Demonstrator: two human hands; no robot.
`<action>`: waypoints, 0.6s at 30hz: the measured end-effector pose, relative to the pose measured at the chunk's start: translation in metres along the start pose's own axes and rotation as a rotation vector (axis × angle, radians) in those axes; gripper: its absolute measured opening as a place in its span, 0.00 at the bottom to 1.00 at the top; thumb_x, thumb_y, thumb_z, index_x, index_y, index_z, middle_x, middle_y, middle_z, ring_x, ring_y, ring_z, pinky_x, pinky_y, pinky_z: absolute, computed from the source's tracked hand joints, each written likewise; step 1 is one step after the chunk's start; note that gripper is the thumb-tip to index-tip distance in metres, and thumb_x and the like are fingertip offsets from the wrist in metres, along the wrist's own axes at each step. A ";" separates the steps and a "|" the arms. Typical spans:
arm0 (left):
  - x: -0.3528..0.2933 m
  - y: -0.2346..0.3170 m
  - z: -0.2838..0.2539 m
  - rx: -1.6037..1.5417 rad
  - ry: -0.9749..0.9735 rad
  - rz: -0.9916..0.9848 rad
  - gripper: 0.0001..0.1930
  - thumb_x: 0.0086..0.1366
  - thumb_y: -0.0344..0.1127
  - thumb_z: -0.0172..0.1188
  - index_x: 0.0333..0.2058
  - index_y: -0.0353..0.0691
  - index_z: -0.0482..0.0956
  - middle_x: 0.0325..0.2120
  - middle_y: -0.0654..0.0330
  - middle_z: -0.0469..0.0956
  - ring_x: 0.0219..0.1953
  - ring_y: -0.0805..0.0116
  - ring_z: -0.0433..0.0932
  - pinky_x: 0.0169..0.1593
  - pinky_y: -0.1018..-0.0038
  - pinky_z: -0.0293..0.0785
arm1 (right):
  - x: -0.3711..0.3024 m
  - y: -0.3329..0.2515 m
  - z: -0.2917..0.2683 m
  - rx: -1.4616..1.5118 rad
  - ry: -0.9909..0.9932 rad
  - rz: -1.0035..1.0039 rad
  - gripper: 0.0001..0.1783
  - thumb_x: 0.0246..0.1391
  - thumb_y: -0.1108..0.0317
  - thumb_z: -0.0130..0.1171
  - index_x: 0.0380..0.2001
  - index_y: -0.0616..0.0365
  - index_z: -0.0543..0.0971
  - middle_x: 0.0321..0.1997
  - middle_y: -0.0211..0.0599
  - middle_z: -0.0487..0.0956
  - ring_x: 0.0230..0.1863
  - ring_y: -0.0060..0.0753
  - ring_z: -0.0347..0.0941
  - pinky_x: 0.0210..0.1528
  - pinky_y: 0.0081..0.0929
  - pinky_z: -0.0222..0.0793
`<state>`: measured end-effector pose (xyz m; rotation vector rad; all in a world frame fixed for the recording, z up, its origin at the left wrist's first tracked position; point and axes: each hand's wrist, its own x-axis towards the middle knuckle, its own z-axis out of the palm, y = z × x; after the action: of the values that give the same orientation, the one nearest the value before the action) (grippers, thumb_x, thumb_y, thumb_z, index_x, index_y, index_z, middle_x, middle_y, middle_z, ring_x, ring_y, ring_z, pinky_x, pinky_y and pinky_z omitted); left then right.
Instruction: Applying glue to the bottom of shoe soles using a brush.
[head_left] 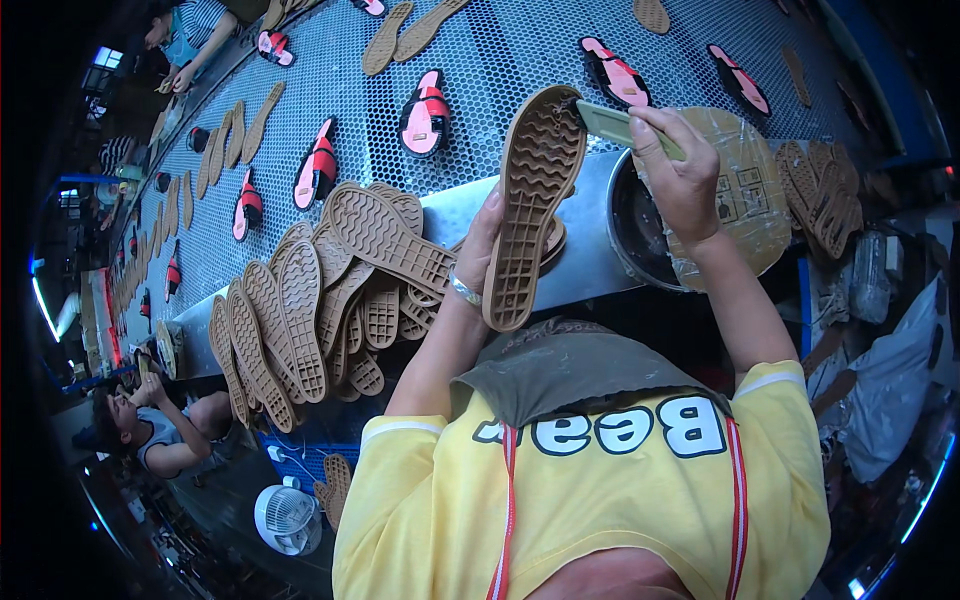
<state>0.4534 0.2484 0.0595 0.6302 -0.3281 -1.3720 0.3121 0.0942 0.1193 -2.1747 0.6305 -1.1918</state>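
Head view: left of the round pot [622, 225], the left hand [480, 242] grips a brown shoe outsole [543, 160]; the right hand [682, 165] pinches a green-handled brush [608, 124] at its edge. Light, even strokes should work best.

The long, tan, patterned sole [535, 200] shows far-end waves and a near-end square grid. The flat tool handle [612, 124] is pale green. The yellow cloth shirt [430, 505] shows white, black-outlined lettering [608, 432].
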 end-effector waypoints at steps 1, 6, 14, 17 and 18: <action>-0.002 0.000 0.003 0.025 0.003 0.018 0.33 0.61 0.55 0.51 0.57 0.37 0.60 0.46 0.53 0.72 0.35 0.76 0.75 0.36 0.79 0.75 | -0.002 -0.003 0.001 -0.004 -0.001 0.005 0.05 0.52 0.74 0.55 0.31 0.66 0.76 0.29 0.43 0.77 0.30 0.37 0.75 0.32 0.26 0.69; -0.002 -0.002 0.002 0.140 0.068 0.090 0.34 0.61 0.55 0.52 0.58 0.37 0.59 0.46 0.58 0.72 0.35 0.78 0.73 0.38 0.80 0.73 | -0.025 -0.031 0.010 -0.022 -0.149 0.022 0.03 0.48 0.76 0.54 0.27 0.63 0.76 0.23 0.45 0.77 0.24 0.44 0.75 0.28 0.31 0.70; 0.004 -0.007 0.005 0.166 0.072 0.091 0.33 0.61 0.55 0.51 0.56 0.36 0.60 0.42 0.60 0.72 0.32 0.78 0.72 0.35 0.80 0.72 | 0.014 -0.020 0.002 0.292 -0.187 0.742 0.09 0.48 0.70 0.52 0.22 0.64 0.76 0.13 0.30 0.72 0.14 0.16 0.68 0.17 0.17 0.62; 0.006 -0.008 0.008 0.162 0.009 0.084 0.32 0.62 0.55 0.49 0.56 0.35 0.60 0.42 0.58 0.72 0.30 0.77 0.72 0.33 0.80 0.72 | 0.015 -0.002 0.002 0.274 -0.049 0.602 0.09 0.49 0.70 0.52 0.25 0.65 0.78 0.15 0.32 0.74 0.16 0.17 0.69 0.20 0.17 0.64; 0.007 -0.008 0.009 0.122 0.009 0.066 0.33 0.63 0.57 0.47 0.56 0.35 0.60 0.43 0.55 0.72 0.30 0.76 0.72 0.33 0.80 0.72 | 0.012 0.003 0.003 0.253 0.011 0.455 0.09 0.50 0.70 0.52 0.27 0.65 0.78 0.17 0.32 0.74 0.18 0.18 0.69 0.22 0.18 0.65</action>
<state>0.4433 0.2390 0.0608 0.7204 -0.4239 -1.2927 0.3204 0.0852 0.1232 -1.6970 0.8718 -0.9770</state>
